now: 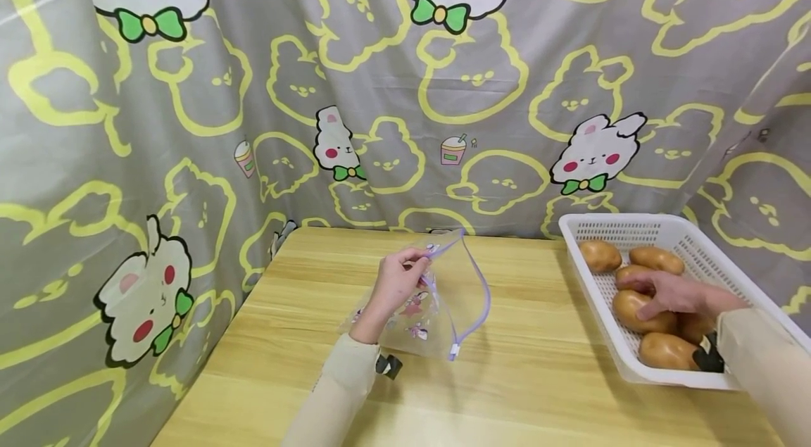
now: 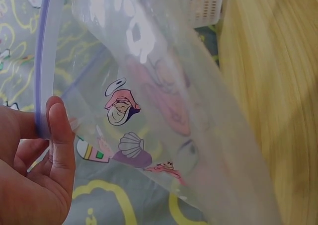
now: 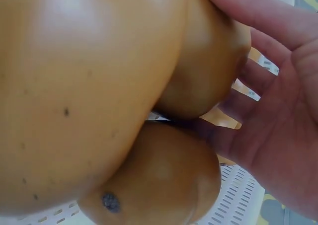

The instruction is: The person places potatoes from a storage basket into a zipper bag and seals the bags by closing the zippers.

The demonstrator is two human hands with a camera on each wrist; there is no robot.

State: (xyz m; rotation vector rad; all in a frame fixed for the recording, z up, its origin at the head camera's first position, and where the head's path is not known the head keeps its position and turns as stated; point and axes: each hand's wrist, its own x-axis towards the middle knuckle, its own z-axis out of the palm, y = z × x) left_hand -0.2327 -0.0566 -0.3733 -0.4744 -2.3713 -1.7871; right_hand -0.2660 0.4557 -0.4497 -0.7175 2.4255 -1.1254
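My left hand (image 1: 398, 284) pinches a clear zip bag (image 1: 412, 331) by its purple-edged mouth, thumb against the near side. The mouth gapes open to the right, with a white slider (image 1: 454, 349) at its lower corner. Sea-creature and shell prints (image 2: 129, 148) mark the see-through plastic. Over at the right, my right hand (image 1: 678, 294) reaches into a white basket (image 1: 678, 378) and grips a potato (image 3: 211, 56), its thumb on top and fingers curled round the far side. Another potato (image 3: 159, 170) with a dark spot lies just below the fingers.
Several more potatoes, such as one at the back (image 1: 657, 260) and one at the front (image 1: 667, 351), lie in the basket. It stands on the right of a wooden table (image 1: 272, 362). A grey cartoon-print curtain (image 1: 380, 95) hangs behind and to the left.
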